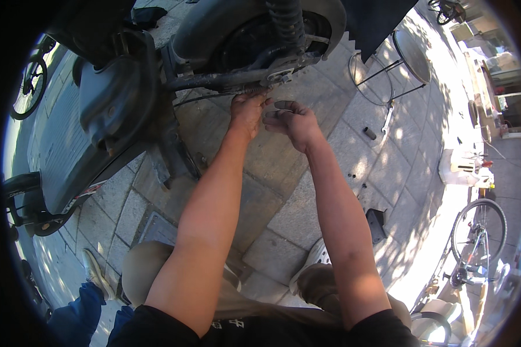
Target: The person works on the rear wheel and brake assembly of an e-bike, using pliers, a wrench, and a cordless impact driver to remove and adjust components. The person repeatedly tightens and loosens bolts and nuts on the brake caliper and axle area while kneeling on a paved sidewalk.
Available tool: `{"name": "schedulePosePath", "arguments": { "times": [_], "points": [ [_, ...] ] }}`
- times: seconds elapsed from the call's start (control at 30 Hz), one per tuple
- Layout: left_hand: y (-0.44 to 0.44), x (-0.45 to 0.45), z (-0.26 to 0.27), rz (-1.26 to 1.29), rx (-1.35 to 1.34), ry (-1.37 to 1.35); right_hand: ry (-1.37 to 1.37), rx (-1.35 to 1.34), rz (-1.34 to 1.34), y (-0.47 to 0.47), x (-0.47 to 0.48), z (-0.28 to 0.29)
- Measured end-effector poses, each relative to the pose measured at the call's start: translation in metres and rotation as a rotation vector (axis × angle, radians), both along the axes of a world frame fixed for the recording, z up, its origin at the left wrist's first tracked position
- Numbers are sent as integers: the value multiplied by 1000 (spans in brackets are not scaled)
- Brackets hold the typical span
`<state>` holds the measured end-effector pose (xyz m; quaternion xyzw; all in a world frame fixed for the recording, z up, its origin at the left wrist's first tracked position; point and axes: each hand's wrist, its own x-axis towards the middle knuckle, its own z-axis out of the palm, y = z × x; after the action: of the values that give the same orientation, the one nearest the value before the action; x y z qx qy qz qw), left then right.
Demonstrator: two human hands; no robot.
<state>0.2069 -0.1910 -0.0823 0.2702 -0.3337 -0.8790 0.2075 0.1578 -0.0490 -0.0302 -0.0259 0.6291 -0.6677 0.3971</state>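
A dark motor scooter stands before me, its rear wheel at the top. My left hand is raised to the brake cable end and its spring, below the swingarm; the fingers touch that area, but their hold is partly hidden. Just right of it, my right hand is held with curled fingers and dirty fingertips near the thumb. Whether something small sits between them cannot be made out. Above both hands is the axle nut, beside the lower end of the shock absorber.
On the paving at right lie a combination wrench, a black socket, small dark nuts and a black plastic part. A round stool lies beyond. Another person's shoe is at lower left; a bicycle stands right.
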Motion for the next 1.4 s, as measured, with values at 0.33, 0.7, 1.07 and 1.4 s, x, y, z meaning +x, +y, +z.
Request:
{"name": "schedulePosePath", "arguments": {
  "times": [0.33,0.7,1.07,1.4],
  "points": [
    [5,-2,-3,-7,-11,19,-278,3,-126,39,7,-49],
    [-1,-6,-14,8,-48,27,588,820,551,74,55,-88],
    [-3,-4,-16,15,-104,37,1067,848,381,143,66,-120],
    [-5,-6,-11,-48,-167,-4,954,780,536,81,81,-125]
  ]
}}
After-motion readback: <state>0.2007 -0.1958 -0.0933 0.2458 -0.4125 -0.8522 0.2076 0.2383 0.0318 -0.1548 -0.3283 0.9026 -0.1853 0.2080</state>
